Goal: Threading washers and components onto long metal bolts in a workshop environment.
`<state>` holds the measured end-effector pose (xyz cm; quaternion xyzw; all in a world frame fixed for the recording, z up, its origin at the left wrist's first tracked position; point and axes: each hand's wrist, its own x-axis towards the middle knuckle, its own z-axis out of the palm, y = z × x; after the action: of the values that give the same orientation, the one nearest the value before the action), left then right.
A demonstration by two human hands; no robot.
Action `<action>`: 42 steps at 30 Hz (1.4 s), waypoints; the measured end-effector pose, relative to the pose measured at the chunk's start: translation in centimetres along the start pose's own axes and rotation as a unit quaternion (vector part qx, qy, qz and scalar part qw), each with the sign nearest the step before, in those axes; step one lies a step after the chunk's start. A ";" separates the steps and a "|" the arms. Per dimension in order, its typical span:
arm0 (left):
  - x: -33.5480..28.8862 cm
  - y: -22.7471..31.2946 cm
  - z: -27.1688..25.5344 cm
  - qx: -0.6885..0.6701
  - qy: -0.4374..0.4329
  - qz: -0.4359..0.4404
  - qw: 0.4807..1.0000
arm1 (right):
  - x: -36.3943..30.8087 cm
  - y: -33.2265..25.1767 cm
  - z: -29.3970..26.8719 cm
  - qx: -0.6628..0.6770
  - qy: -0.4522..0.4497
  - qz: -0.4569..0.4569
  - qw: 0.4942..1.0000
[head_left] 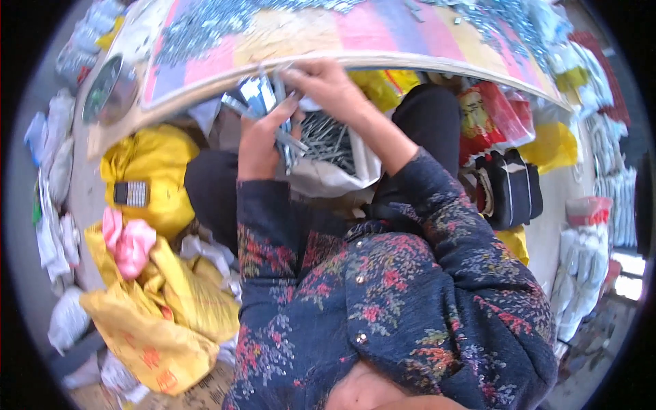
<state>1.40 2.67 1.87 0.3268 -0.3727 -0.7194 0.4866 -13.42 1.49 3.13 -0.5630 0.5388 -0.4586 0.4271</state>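
My left hand is wrapped round a loose bunch of shiny silver metal strips, which stick out at several angles above and below the fingers. Close beside it, my right hand has its fingers bent together at the top of the bunch, near the table edge; what lies between the fingertips is too small and blurred to name. Under both hands, between my knees, a white sack stands with its mouth open. Many thin metal rods fill it.
A striped table top ahead carries heaps of small silver metal pieces. A clear bowl sits at its left corner. Yellow bags lie at my left, one with a dark calculator-like device on it. Red and white bags stand right.
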 end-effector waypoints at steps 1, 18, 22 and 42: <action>0.4 -0.5 -0.5 -0.020 -0.012 -0.030 0.999 | 0.5 0.3 0.2 -0.016 0.013 -0.031 0.999; 2.3 -3.9 0.1 -0.089 -0.043 -0.178 0.979 | 5.7 5.5 -19.1 -0.298 0.368 -0.093 0.876; 2.6 -4.3 1.6 -0.084 -0.029 -0.168 0.982 | 8.2 8.6 -25.8 -0.501 0.420 -0.081 0.753; 1.8 -2.5 0.6 0.073 -0.021 -0.071 0.995 | 5.4 -0.9 -9.2 -0.268 -0.087 -0.091 0.955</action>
<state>-0.79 1.77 -0.17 0.3724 -0.4102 -0.7296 0.4009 -22.24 -3.69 6.27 -0.7412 0.5494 -0.2834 0.2617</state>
